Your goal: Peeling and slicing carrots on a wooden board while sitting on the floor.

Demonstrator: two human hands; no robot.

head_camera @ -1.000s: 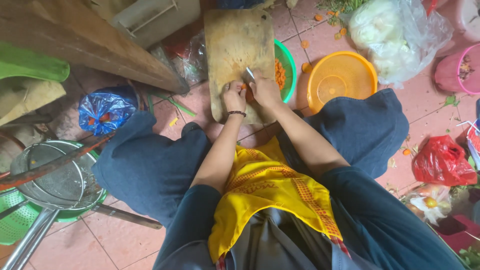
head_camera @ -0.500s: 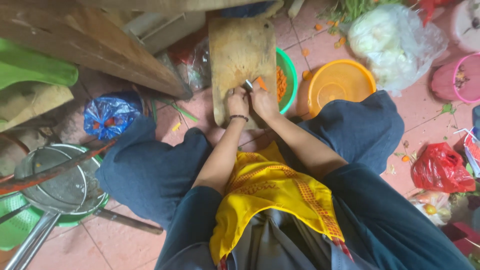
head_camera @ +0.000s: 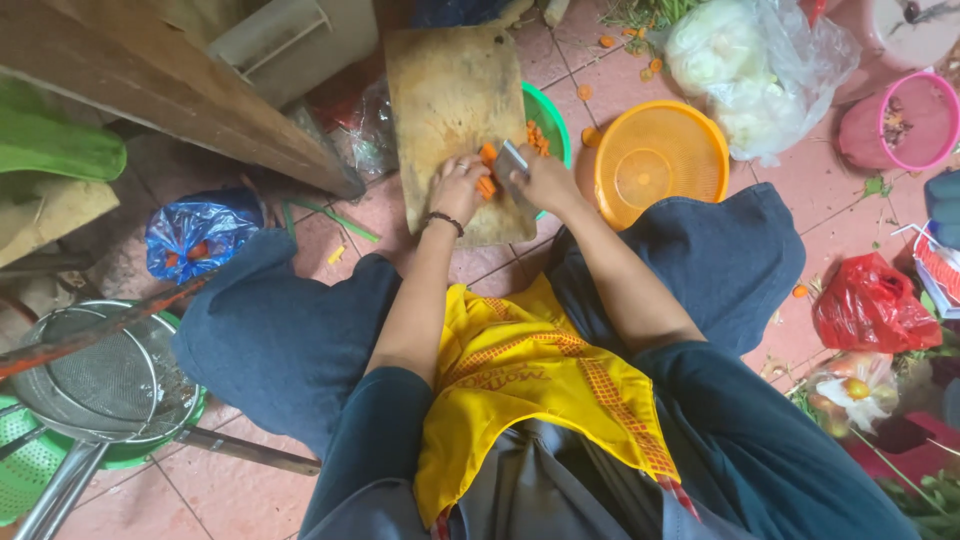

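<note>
1. The cutting board (head_camera: pixel 450 110) is the biggest thing here. It is a long wooden board, pale brown with scratches and dark stains. It lies flat on the pink tile floor (head_camera: pixel 250 490), right in front of the person's knees.
2. An orange bowl (head_camera: pixel 660 160) with little holes sits on the floor just right of the board. A green bowl (head_camera: pixel 548 120) peeks out from under the board's right edge, with orange bits in it.
3. The left hand (head_camera: pixel 458 188) rests on the near end of the board. Its fingers are curled down on the carrot. A dark band is on the wrist.
4. The right hand (head_camera: pixel 545 180) is closed tight around the knife (head_camera: pixel 512 158), just beside the left hand.
5. The knife has a small, flat, grey blade. It points down at the board, touching the carrot.
6. The carrot (head_camera: pixel 487 170) is bright orange and cut into small chunks. The chunks lie between the two hands on the board.
</note>
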